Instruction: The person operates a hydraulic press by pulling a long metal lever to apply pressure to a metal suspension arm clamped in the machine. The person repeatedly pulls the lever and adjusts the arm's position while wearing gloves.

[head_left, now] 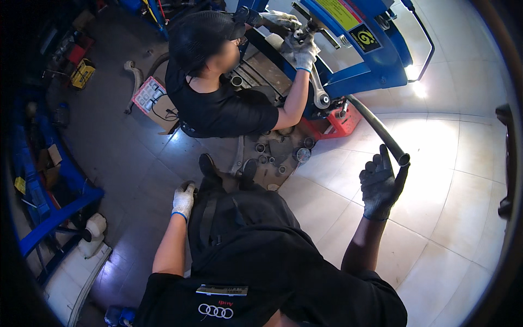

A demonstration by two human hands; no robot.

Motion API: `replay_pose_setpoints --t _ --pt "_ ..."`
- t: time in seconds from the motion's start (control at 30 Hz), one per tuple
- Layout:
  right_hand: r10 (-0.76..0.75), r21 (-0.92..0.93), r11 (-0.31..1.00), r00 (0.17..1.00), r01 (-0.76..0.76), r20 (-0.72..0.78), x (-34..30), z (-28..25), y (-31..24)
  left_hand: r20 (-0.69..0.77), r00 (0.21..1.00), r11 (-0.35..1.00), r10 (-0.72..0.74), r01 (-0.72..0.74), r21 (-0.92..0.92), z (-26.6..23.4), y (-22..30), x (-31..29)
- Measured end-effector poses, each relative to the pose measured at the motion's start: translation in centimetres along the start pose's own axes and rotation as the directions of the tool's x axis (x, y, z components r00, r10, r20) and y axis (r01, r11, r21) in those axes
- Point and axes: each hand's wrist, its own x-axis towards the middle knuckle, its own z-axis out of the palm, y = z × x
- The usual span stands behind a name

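the right hand (379,182), in a dark glove, stands at the open end of a long metal pipe (381,129), which slants from beside the blue press frame (376,73) out over the pale tiled floor (430,215); its thumb and forefinger are spread wide by that end, the other fingers curled, and whether they touch it i cannot tell. the left hand (183,201), in a white glove, is low beside the dark trousers (261,210), its grip unclear, while a co-worker (223,109) has gloved hands at a metal arm (317,87) near the press frame.
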Motion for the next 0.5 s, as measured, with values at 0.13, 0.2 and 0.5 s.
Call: replay_pose_setpoints --t 0.13,0.2,0.5 --pt "-0.026 -0.130 0.991 0.999 0.020 -0.046 -0.6 0.6 0.1 0.005 1.000 0.999 -0.028 0.028 -0.028 -1.6 -0.2 1.4" --pt "-0.034 -0.154 0.988 0.998 0.026 -0.047 -1.0 0.7 0.5 0.020 0.999 0.999 -0.041 0.041 -0.035 -2.1 -0.1 2.0" --pt "-0.099 -0.080 0.992 0.995 0.097 -0.016 -2.2 0.1 1.3 0.062 0.998 0.999 -0.006 0.009 -0.048 -3.0 1.0 4.1"
